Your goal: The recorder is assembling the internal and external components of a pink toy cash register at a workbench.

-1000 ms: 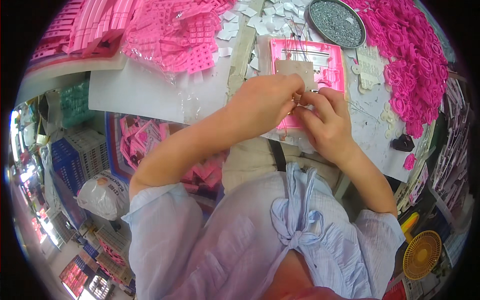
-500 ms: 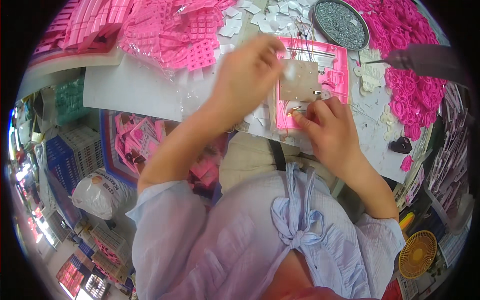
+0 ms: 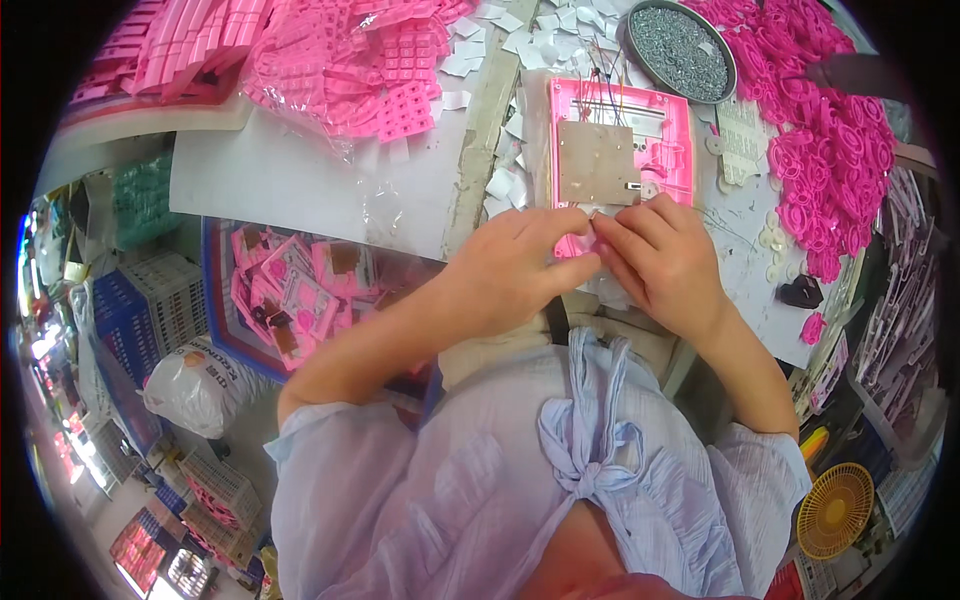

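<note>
A pink plastic casing (image 3: 678, 148) lies in front of me on the table, with a flat tan board (image 3: 597, 160) in its left part and thin wires (image 3: 597, 75) rising at its far end. My left hand (image 3: 515, 265) and my right hand (image 3: 668, 258) meet over the casing's near edge, fingertips almost touching. Both are closed in a pinch around something tiny there, mostly covered by the fingers. A small silvery metal part (image 3: 633, 186) shows at the board's right edge, beside a pale round disc (image 3: 651, 189).
Screws fill a round dish (image 3: 733, 88) behind the casing. Magenta rings (image 3: 835, 170) are heaped at the right, with a dark-bodied tool (image 3: 855, 75) above them. Bagged pink keypads (image 3: 340, 70) and white paper pieces (image 3: 462, 55) lie left. Below stands a blue-rimmed bin (image 3: 215, 290) of pink parts.
My left hand has come down from the casing's upper left to meet the right hand at its near edge. The tan board is uncovered, and the tool at the right has shifted away.
</note>
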`<state>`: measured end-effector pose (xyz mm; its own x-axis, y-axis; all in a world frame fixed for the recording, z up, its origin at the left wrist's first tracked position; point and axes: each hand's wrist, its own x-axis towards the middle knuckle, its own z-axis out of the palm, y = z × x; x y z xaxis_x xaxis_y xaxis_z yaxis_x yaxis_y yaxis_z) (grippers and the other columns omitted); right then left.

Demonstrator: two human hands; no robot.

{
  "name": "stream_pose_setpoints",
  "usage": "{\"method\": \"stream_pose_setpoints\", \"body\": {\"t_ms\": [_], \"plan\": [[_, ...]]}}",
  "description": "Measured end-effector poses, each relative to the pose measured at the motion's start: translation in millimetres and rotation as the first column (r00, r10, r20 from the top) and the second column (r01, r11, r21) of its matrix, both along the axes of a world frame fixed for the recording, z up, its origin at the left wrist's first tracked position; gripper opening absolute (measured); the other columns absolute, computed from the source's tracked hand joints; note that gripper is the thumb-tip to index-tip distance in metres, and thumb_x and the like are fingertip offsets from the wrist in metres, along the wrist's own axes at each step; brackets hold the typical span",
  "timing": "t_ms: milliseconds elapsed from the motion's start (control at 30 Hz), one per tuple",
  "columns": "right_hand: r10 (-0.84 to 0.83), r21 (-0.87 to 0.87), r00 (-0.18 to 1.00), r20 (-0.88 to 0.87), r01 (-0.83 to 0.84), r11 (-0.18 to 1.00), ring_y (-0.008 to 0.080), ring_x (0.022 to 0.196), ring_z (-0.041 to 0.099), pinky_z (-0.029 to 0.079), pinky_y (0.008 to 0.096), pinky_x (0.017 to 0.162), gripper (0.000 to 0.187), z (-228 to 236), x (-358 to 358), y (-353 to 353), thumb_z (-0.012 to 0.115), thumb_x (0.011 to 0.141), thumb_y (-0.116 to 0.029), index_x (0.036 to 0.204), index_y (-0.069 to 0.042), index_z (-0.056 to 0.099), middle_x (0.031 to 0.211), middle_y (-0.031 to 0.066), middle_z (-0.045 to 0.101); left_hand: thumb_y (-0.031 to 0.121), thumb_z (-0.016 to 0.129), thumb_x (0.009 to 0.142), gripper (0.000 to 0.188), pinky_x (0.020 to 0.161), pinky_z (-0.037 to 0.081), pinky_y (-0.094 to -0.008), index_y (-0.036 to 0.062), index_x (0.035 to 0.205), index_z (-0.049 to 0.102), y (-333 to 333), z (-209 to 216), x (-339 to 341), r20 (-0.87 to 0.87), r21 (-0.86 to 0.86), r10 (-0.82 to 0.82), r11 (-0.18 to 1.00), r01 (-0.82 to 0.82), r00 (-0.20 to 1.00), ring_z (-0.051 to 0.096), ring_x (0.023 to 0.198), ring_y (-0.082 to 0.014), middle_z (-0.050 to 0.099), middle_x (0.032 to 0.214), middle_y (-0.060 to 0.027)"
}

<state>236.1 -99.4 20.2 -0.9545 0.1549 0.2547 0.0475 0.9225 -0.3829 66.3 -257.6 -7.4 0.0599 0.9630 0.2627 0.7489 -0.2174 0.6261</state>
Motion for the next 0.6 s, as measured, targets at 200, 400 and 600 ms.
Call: {"method": "stream_pose_setpoints", "body": {"t_ms": [200,400,600], "plan": [[-0.006,-0.005,0.995,-0.101,0.005,1.000,0.0236,0.083,0.060,0.047,0.0367,0.071,0.029,-9,7,0,0.077,0.077,-0.013,0.104,-0.006,0.073,0.092,0.0042,0.065,0.020,0.070,0.087,0.022,0.077,0.051,-0.0410,0.0119,0.108,0.069,6,3,-4,0.073,-0.046,-0.012,0.999,0.016,0.997,0.064,0.090,-0.0290,0.064,0.110,-0.0113],[-0.016,-0.041,0.996,-0.086,0.013,0.999,0.0241,0.083,0.059,0.046,0.0373,0.070,0.028,-11,8,2,0.077,0.076,-0.013,0.103,-0.006,0.073,0.092,0.0043,0.065,0.007,0.073,0.079,0.026,0.068,0.052,-0.0395,0.0064,0.104,0.066,11,5,-25,0.074,0.099,-0.172,0.981,0.164,0.982,0.064,0.079,-0.0306,0.066,0.098,-0.0115],[-0.151,-0.101,0.981,-0.119,0.139,0.985,0.0257,0.077,0.056,0.044,0.0382,0.069,0.022,-6,-4,-12,0.079,0.074,-0.014,0.093,-0.007,0.070,0.084,0.0049,0.060,-0.006,0.067,0.071,0.029,0.064,0.052,-0.0364,0.0060,0.097,0.065,21,1,-22,0.197,0.175,0.020,0.983,-0.055,0.980,0.065,0.077,-0.0284,0.065,0.102,-0.0118]]}}
